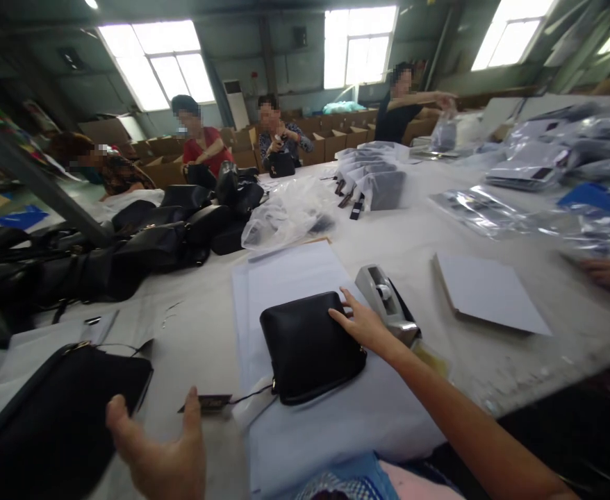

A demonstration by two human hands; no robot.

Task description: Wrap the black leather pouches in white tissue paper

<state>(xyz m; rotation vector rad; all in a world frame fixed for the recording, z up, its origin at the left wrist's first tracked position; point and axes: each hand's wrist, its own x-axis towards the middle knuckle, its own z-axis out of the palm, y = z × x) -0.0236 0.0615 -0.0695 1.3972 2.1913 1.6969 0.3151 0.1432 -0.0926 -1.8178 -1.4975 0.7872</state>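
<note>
A small black bag (pixel 310 347) lies on white paper sheets (pixel 294 274) in the middle of the table. My right hand (pixel 356 321) rests its spread fingers on the bag's upper right edge. At the lower left my left hand (pixel 162 444) is raised with thumb and fingers apart and nothing between them. A dark tag (pixel 208 403) on a cord runs from the small bag's lower left corner, just beyond my left fingertips. To the left of that hand is a larger black bag (pixel 60 410), also with a tag on a cord.
A grey tape dispenser (pixel 385 298) stands right of the small bag, and a stack of white sheets (pixel 487 292) farther right. Black bags (pixel 153 243) are heaped at the left. Clear plastic (pixel 289 212) and wrapped bags (pixel 383 177) lie beyond. Several people work around the table.
</note>
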